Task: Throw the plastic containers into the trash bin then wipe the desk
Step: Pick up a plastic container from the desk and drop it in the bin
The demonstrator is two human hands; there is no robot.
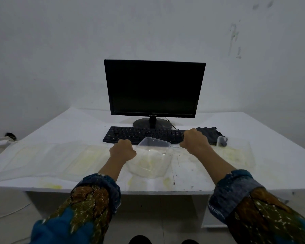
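Observation:
A clear plastic container [151, 159] with yellowish residue sits in the middle of the white desk [271, 155]. My left hand [122, 150] is curled at its left rim and grips it there. My right hand [195, 141] is curled in a fist over the right end of the black keyboard [141, 134], with nothing visible in it. Flat clear containers [60, 159] lie on the desk's left side. Another clear container [236, 154] lies at the right, with a small one [222, 140] behind it. A dark cloth [209, 133] lies just beyond my right hand.
A black monitor [154, 88] stands at the back centre against the wall. Yellow stains [51, 186] and dark specks mark the desk's front. A white object [2, 140] sits off the desk's left edge. No trash bin is in view.

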